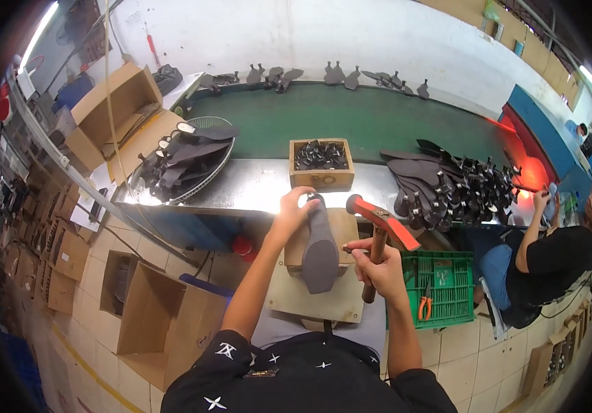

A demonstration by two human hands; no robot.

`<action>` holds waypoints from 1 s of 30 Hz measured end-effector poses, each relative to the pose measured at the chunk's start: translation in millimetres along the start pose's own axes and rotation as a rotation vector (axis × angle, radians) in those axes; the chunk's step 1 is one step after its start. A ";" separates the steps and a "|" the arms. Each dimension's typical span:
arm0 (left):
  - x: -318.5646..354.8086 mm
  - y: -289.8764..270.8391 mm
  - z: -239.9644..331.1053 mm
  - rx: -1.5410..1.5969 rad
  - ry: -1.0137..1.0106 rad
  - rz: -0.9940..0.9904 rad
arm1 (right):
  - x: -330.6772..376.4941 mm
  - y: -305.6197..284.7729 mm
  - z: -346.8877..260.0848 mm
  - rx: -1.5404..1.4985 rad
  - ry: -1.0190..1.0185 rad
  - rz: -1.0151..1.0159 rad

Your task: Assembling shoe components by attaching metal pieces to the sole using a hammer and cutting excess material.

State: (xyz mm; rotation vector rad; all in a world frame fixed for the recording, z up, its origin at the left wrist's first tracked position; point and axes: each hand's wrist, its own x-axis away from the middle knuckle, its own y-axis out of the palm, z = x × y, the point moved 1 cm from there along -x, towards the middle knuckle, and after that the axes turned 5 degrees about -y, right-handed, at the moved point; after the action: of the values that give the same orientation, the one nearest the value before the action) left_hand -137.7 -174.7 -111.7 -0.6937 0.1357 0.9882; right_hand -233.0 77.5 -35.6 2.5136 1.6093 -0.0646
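The dark sole point(320, 255) was found in front of the person, over a wooden block point(344, 230), with its narrow end pointing away and its broad end toward the body. The block stood on a pale board point(281, 297) at the person's lap. The left hand point(297, 206) gripped the narrow end, thumb and fingers closed around it; a small black part showed at that end. The right hand point(382, 268) was curled round the wooden handle of a hammer point(397, 230), whose red head stood above the fist, apart from the sole. Thumb and forefinger of the same hand were pressed together near the sole's right edge and appeared to pinch something too small to identify.

Just beyond the block, a wooden box point(320, 181) of small black pieces point(320, 155) stood on a metal counter point(248, 186). To its left, a wire basket point(206, 183) held more dark soles; to its right lay a large heap of soles point(434, 182). Behind the counter ran a green belt point(261, 113), with further pieces along its far edge by the wall. A green crate point(447, 265) stood right of the board, with orange-handled pliers point(425, 305) at its near side. A co-worker point(557, 265) sat farther right. An open cardboard box point(151, 313) stood on the floor at left.
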 end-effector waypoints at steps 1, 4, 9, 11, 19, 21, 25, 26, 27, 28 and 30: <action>-2.3 1.8 2.0 0.003 0.006 0.007 | -2.2 0.1 1.4 0.005 -0.007 -0.003; 2.2 5.9 14.1 0.196 -0.051 -0.073 | -14.7 -0.7 13.4 0.009 -0.030 0.035; 25.1 6.2 31.5 0.206 0.030 -0.126 | -58.7 -10.0 32.6 0.168 -0.149 0.033; 31.0 10.8 18.1 0.035 0.101 -0.138 | -75.4 -8.1 36.0 0.216 -0.127 0.022; 34.1 16.1 17.6 0.081 0.102 -0.133 | -98.6 -5.5 49.5 0.531 -0.293 -0.066; 36.6 17.3 19.0 0.070 0.101 -0.147 | -97.2 -7.7 49.8 0.593 -0.339 -0.061; 37.2 18.0 13.6 0.041 0.121 -0.148 | -97.0 -5.3 48.9 0.642 -0.417 -0.096; 37.0 19.4 12.3 0.044 0.120 -0.148 | -96.5 -4.3 48.4 0.617 -0.427 -0.088; 35.4 19.3 10.2 0.039 0.117 -0.137 | -97.7 -3.7 49.5 0.616 -0.428 -0.090; 34.4 19.2 8.3 0.033 0.115 -0.126 | -98.9 -4.2 52.2 0.613 -0.396 -0.072; 36.5 21.4 10.5 0.062 0.093 -0.143 | -103.3 -8.7 63.7 0.610 -0.368 -0.050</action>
State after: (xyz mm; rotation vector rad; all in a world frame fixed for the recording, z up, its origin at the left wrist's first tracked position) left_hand -136.5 -134.6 -128.6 -0.6832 0.1953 0.8123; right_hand -281.5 -21.6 -87.0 2.6279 1.6693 -1.1073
